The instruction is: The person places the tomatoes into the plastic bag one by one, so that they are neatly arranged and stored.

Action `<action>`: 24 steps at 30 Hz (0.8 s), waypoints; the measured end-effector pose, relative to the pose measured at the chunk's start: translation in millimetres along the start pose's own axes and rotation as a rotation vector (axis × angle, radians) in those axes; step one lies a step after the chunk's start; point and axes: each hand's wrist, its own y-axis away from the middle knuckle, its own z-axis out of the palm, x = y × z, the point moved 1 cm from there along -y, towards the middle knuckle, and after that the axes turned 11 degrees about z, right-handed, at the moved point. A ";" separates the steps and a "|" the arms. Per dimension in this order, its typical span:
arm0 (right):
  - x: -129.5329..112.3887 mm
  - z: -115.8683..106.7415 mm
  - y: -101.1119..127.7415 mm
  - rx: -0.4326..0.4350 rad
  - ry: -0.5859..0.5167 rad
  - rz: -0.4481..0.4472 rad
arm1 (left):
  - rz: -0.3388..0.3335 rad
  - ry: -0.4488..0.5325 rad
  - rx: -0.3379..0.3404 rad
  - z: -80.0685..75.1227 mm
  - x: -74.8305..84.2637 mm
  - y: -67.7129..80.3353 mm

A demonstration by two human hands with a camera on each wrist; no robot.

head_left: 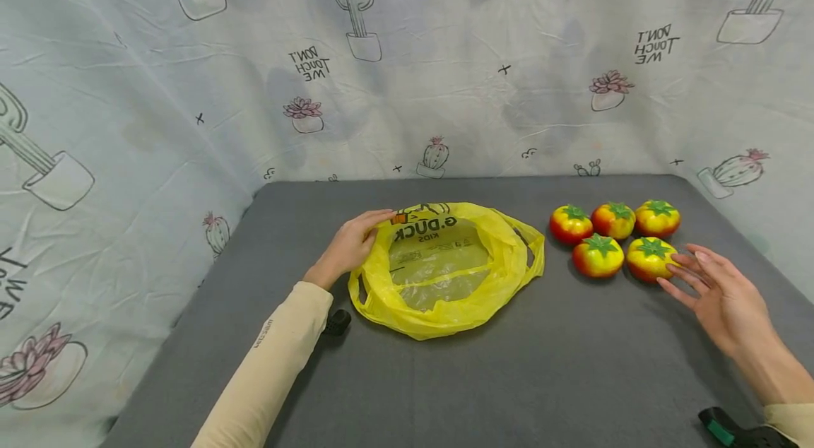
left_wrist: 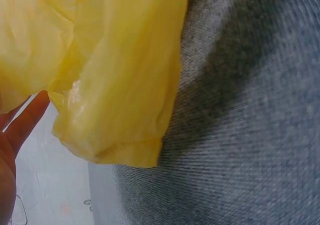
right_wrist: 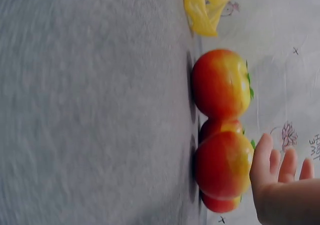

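Note:
A crumpled yellow plastic bag [head_left: 445, 264] lies flat with its mouth spread at the middle of the grey table [head_left: 509, 377]. My left hand [head_left: 372, 225] rests on the bag's far left rim with relaxed fingers; the left wrist view shows one straight finger [left_wrist: 27, 120] beside the yellow film [left_wrist: 115, 60]. Several red-yellow toy tomatoes with green tops sit in a cluster at the right. My right hand [head_left: 683, 271] is spread open, fingertips just at the front right tomato [head_left: 649, 258]. The right wrist view shows that tomato [right_wrist: 222, 165] beside my fingers [right_wrist: 280, 185].
A cactus-print cloth [head_left: 445, 80] hangs behind and drapes off both sides of the table. A small black object [head_left: 337, 322] lies by my left sleeve. A black and green item [head_left: 725, 427] sits at the bottom right by my right wrist.

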 end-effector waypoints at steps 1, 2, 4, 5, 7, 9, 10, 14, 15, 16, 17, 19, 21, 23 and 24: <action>-0.7 -2.6 0.3 0.034 0.009 -0.019 | -0.005 0.005 0.001 -0.3 0.0 0.1; -1.4 -5.0 0.5 0.078 0.027 -0.042 | -0.011 0.011 -0.001 -0.5 0.0 0.1; -2.6 -9.5 0.5 0.190 0.067 -0.074 | -0.016 0.018 -0.005 -0.7 -0.5 -0.1; -3.2 -11.2 0.3 0.253 0.086 -0.087 | -0.018 0.022 -0.008 -0.9 -0.5 -0.4; -3.7 -14.4 -0.6 0.375 0.130 -0.098 | -0.016 0.029 -0.010 -1.3 -0.7 -1.0; -3.3 -17.1 -1.9 0.485 0.181 -0.089 | -0.009 0.030 -0.008 -1.8 -0.7 -1.6; -3.2 -18.3 -2.4 0.525 0.204 -0.079 | -0.008 0.031 -0.006 -2.3 -0.2 -2.2; -2.1 -23.5 -6.0 0.628 0.326 -0.026 | -0.004 0.027 -0.003 -2.8 0.5 -3.9; -2.1 -25.6 -7.5 0.639 0.359 -0.011 | -0.004 0.029 -0.005 -2.8 0.7 -4.1; -2.2 -27.1 -8.6 0.649 0.394 0.009 | 0.001 0.026 -0.008 -2.5 0.6 -4.3; -2.2 -29.0 -9.8 0.656 0.428 0.029 | 0.003 0.025 -0.010 -2.4 0.6 -4.3; -2.2 -32.6 -13.2 0.668 0.532 0.078 | 0.008 0.027 -0.012 -2.2 0.7 -4.3; -2.3 -35.5 -17.5 0.668 0.640 0.132 | 0.010 0.025 -0.012 -2.0 0.4 -3.8; -2.5 -35.7 -22.0 0.660 0.729 0.181 | 0.004 0.027 -0.009 -2.2 0.1 -3.4; -2.3 -35.1 -24.3 0.658 0.772 0.202 | 0.002 0.028 -0.009 -2.0 -0.2 -3.3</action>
